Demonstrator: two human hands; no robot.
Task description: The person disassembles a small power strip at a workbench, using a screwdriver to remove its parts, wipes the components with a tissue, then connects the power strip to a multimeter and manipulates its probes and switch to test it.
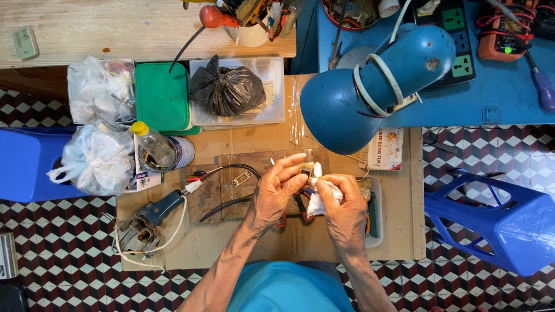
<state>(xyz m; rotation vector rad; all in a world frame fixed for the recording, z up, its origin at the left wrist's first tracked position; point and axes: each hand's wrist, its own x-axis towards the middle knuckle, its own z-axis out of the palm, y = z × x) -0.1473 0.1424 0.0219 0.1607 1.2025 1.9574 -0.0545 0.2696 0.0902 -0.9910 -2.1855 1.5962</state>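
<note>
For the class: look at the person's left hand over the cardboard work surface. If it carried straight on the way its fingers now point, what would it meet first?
The left hand points up and to the right, so it would probably first meet the small brass-coloured part at its fingertips, then the blue desk lamp shade beyond. The lamp's height is unclear.

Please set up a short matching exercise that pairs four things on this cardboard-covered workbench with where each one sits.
Things:
1. crumpled white cloth
2. tied black plastic bag
3. clear plastic bottle with a yellow cap
4. round blue metal lamp shade

Places:
A. lying in the clear plastic tray
B. above the two hands
C. resting on a round tin, below the flat green plastic lid
D. held in the right hand, next to the left hand

Pairs: 1-D, 2-A, 3-C, 4-B
</note>
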